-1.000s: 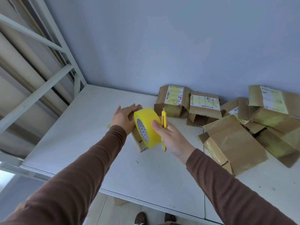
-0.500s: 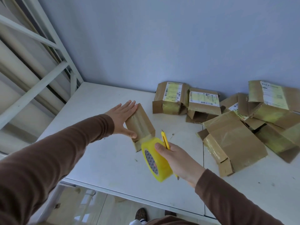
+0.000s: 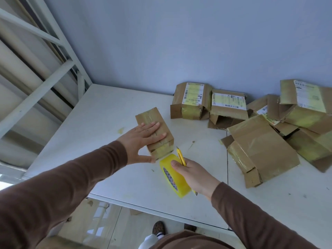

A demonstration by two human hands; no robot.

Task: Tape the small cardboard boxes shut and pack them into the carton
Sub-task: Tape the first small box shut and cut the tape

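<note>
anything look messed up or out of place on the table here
Yes: the pile of boxes at the right lies jumbled, several with flaps hanging open and crumpled cardboard. Small tape scraps litter the table.

A white, flat table (image 3: 111, 108) stood against a pale blue wall (image 3: 179, 42). A white metal frame (image 3: 41, 83) rose off its far left corner. Below its near edge lay pale floor (image 3: 107, 221).
</note>
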